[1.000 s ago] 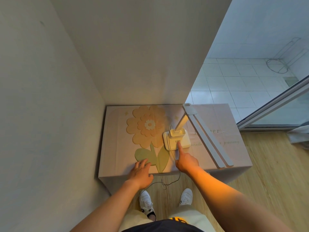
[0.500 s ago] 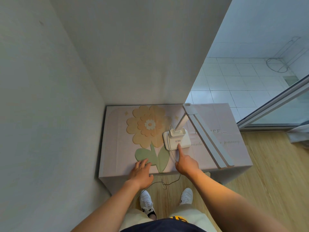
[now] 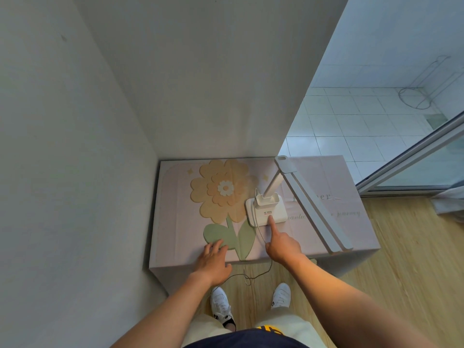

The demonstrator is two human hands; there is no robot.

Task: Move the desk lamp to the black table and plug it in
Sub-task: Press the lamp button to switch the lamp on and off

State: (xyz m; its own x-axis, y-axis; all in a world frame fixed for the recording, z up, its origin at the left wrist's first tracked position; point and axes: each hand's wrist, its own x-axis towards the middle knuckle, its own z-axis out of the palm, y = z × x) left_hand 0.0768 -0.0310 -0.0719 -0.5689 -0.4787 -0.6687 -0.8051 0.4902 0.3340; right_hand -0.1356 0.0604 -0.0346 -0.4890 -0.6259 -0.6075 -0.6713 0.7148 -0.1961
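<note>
- Lamp (image 3: 266, 209) stands on the cloth-covered worktop (image 3: 180, 222), just right of the printed flower (image 3: 221, 189), with its long head reaching toward the front right corner.
- On its base the right hand (image 3: 282, 244) presses one straight index finger, the other fingers folded; its grip holds nothing.
- Flat on the cloth by the front edge lies the left hand (image 3: 213, 259), grip loose and empty.
- Between the hands the cord (image 3: 259, 231) trails from the base over the front edge and loops on the floor (image 3: 401, 272) near the shoes (image 3: 221, 303).
- At left and back, walls (image 3: 75, 146) close in the worktop.
</note>
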